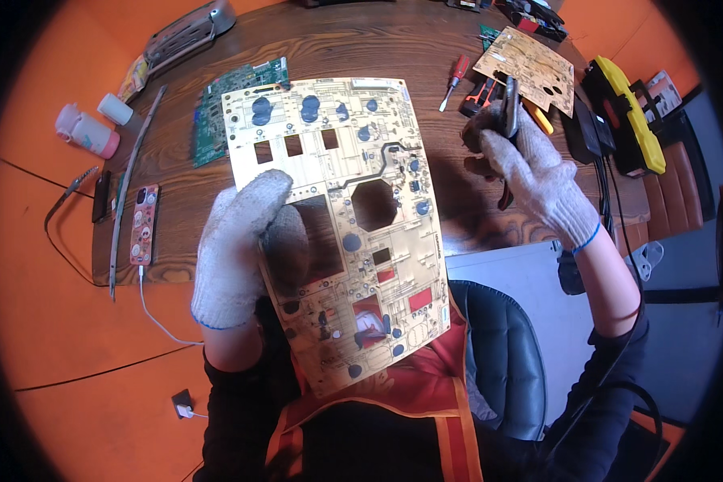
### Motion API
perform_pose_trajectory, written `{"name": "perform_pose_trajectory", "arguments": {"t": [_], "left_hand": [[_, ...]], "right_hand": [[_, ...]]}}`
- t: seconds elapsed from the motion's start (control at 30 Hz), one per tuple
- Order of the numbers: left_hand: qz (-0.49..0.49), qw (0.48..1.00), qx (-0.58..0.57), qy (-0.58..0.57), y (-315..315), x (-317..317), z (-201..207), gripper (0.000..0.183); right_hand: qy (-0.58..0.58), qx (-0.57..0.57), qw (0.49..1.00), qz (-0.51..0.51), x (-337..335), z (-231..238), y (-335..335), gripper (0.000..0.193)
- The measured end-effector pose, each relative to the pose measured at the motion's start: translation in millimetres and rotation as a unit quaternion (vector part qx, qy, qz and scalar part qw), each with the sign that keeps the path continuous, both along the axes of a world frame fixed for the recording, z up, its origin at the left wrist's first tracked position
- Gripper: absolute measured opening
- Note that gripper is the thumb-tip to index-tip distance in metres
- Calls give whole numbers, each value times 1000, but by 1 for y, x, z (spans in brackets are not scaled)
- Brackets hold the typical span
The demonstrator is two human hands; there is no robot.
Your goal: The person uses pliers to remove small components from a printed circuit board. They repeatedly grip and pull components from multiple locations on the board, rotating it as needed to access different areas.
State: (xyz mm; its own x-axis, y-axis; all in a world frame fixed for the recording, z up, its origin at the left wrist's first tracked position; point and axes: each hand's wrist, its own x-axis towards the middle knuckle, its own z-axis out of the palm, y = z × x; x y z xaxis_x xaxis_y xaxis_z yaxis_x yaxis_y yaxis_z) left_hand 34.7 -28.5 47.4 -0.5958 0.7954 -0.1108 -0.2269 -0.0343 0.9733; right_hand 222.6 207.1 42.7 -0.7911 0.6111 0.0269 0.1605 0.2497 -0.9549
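My left hand (241,241), in a whitish knit glove with dirty fingers, is closed on the left edge of a large tan circuit board (386,165). The thumb lies over its face, and fingers show through a big rectangular cutout. The board is held up and tilted in front of me, with several cutouts and dark blue round spots. To its right, my gloved right hand (538,169) is wrapped around a pair of pliers (512,108). Their grey metal end points up, and a reddish handle tip shows below the fingers. The pliers are apart from the board.
Behind the board lies a green circuit board (213,120). At the far right are another tan board (530,64), a red screwdriver (458,72) and a yellow-black toolbox (631,112). A phone (144,225), long metal strip (132,177) and bottle (88,132) stand left. A dark chair (502,345) is near.
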Motion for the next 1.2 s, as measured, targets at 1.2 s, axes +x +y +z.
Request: {"name": "perform_pose_trajectory", "arguments": {"t": [1.2], "left_hand": [[-60,998,-13,17,-19,-13,-13,47]], "right_hand": [[-71,547,834,-5,-22,-57,-21,56]]}}
